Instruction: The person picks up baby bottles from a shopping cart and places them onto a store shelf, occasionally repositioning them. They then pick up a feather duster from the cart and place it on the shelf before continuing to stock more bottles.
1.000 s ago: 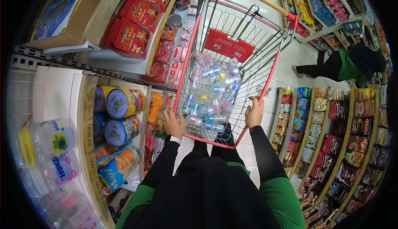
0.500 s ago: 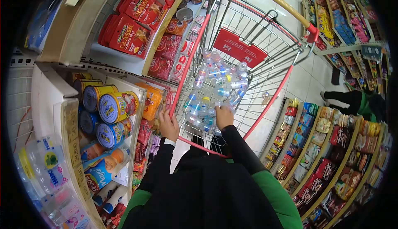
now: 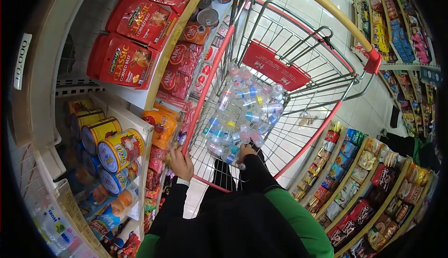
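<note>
A wire shopping cart [image 3: 311,154] with red edges and a yellow handle stands in front of me. Many clear plastic bottles [image 3: 252,116] with blue, yellow and pink caps lie in its basket. My left hand [image 3: 181,163] is at the cart's left red rail, its fingers bent beside the rail near the shelf; whether they grip it is unclear. Down inside the basket, my right hand [image 3: 247,152] is closed at the near end of the bottle pile, touching a bottle. Its fingertips are partly hidden, so what it holds cannot be made out.
To the left, shelves carry red corned beef packs [image 3: 132,62], yellow-and-blue cans [image 3: 112,153] and orange pouches [image 3: 160,128]. Snack racks [image 3: 343,174] line the right side. A person in dark and green clothing [image 3: 401,146] is at the far right.
My right hand has moved lower and nearer to me among the bottles. My left hand is slightly lower and further left. The view has shifted, with the shelf cans further left.
</note>
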Motion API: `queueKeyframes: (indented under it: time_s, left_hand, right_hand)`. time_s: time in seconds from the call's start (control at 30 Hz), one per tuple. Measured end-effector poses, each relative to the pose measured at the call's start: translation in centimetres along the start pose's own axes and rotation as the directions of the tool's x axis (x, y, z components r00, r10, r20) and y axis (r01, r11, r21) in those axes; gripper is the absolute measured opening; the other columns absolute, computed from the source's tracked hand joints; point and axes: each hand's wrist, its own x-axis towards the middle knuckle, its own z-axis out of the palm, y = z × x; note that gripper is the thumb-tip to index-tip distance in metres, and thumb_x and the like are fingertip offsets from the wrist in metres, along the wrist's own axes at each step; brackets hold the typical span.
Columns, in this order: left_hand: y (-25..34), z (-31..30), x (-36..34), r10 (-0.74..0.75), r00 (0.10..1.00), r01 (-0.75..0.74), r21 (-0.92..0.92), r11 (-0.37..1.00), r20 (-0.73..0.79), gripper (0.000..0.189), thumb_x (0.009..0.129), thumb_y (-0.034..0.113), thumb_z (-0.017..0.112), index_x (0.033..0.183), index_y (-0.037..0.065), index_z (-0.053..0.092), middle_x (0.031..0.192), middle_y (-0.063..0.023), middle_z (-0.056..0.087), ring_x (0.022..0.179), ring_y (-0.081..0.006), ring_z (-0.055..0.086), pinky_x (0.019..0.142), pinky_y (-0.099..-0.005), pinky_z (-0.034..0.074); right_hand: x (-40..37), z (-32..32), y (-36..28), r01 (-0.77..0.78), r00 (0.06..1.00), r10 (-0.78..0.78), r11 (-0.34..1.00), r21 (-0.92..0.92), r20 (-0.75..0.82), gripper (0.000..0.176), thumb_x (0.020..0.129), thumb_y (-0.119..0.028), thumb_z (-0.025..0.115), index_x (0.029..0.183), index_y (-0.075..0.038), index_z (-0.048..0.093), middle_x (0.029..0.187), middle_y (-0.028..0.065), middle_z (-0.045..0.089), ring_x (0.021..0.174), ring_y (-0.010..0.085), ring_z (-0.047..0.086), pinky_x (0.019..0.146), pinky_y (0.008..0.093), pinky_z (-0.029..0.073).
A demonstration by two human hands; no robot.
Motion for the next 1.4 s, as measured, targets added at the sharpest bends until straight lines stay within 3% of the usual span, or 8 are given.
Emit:
queueKeyframes:
  time_s: [0.13,0.3,0.4,0.47,0.57,0.97,1.1,1.4]
  left_hand:
    - [-0.5,0.2,-0.1,0.012,1.0,-0.012,-0.02,1.0,-0.012,0.023,0.092,0.007,0.055,0.113,0.0,0.057,0.115,-0.0229,0.053,0.106,-0.0432,0.054,0.088,-0.046,0.046]
    - [0.7,-0.5,0.2,-0.018,1.0,0.018,0.022,1.0,-0.02,0.022,0.092,0.01,0.056,0.113,0.002,0.058,0.118,-0.0214,0.053,0.107,-0.0428,0.055,0.089,-0.0455,0.046]
    - [-0.1,-0.2,0.2,0.037,0.998,-0.034,0.044,0.998,-0.047,0.023,0.093,0.012,0.057,0.114,0.003,0.057,0.119,-0.0212,0.053,0.107,-0.0429,0.056,0.087,-0.0458,0.047]
    - [-0.3,-0.2,0.3,0.013,0.998,-0.015,-0.043,0.999,-0.055,0.027,0.091,0.011,0.056,0.116,0.001,0.055,0.116,-0.0224,0.052,0.105,-0.0443,0.053,0.088,-0.0485,0.045]
    - [-0.9,-0.1,1.1,0.025,0.998,-0.027,-0.043,0.999,-0.052,0.028,0.092,0.012,0.055,0.119,0.003,0.053,0.115,-0.0225,0.05,0.101,-0.0445,0.055,0.085,-0.0497,0.046]
    - [-1.5,-0.6,3.1,0.018,1.0,-0.018,0.011,1.0,-0.021,0.031,0.094,0.017,0.056,0.121,0.004,0.052,0.117,-0.0187,0.049,0.105,-0.0422,0.056,0.086,-0.0507,0.047]
    - [-1.5,0.0,2.0,0.061,0.953,-0.103,-0.128,0.986,-0.297,0.043,0.092,0.019,0.062,0.127,-0.001,0.049,0.128,-0.0246,0.043,0.114,-0.0446,0.051,0.095,-0.0472,0.044]
    - [4.2,-3.6,-7.8,-0.063,0.869,-0.041,-0.198,0.979,-0.491,0.049,0.091,0.014,0.066,0.13,-0.006,0.046,0.132,-0.0242,0.038,0.121,-0.0385,0.047,0.101,-0.0444,0.041]
  right_hand:
    - [5.5,0.6,1.7,0.316,0.89,-0.282,0.948,-0.039,0.359,0.098,0.053,-0.053,0.087,0.127,0.002,0.056,0.129,0.0253,0.059,0.121,0.0379,0.057,0.095,0.0429,0.05]
    - [-5.6,-13.1,-1.3,0.445,0.877,-0.48,0.825,0.349,0.018,0.088,0.069,-0.057,0.079,0.131,0.001,0.054,0.12,0.0259,0.063,0.112,0.035,0.061,0.095,0.0365,0.048]
    - [-12.9,-19.2,-1.5,0.381,0.792,-0.596,0.315,0.869,-0.132,0.069,0.087,-0.023,0.076,0.143,-0.006,0.041,0.106,0.0048,0.063,0.097,0.0108,0.059,0.08,0.0268,0.048]
    - [-17.1,-21.8,-1.1,0.295,0.772,-0.617,0.132,0.946,-0.154,0.078,0.089,-0.012,0.071,0.152,-0.003,0.025,0.143,0.012,0.046,0.13,0.0221,0.047,0.107,0.0357,0.04]
    - [-25.6,-24.6,-3.1,0.392,0.577,-0.721,-0.167,0.904,-0.384,0.073,0.088,-0.021,0.074,0.147,-0.004,0.035,0.131,0.0114,0.056,0.118,0.0202,0.057,0.101,0.0371,0.046]
    - [-39.2,-26.5,-6.7,0.429,0.245,-0.818,-0.389,0.815,-0.52,0.085,0.089,-0.03,0.068,0.153,-0.008,0.016,0.141,0.0262,0.043,0.128,0.045,0.049,0.107,0.0563,0.041]
    - [-40.8,-27.1,-7.3,0.364,0.187,-0.837,-0.428,0.828,-0.514,0.097,0.087,-0.053,0.067,0.154,-0.005,0.015,0.131,0.0191,0.051,0.123,0.0371,0.054,0.102,0.0507,0.047]
    - [-39.7,-29.4,-9.9,0.005,-0.006,-0.908,-0.418,0.908,-0.418,0.09,0.091,-0.051,0.063,0.153,-0.003,0.019,0.117,0.0161,0.051,0.112,0.0309,0.055,0.093,0.049,0.055]
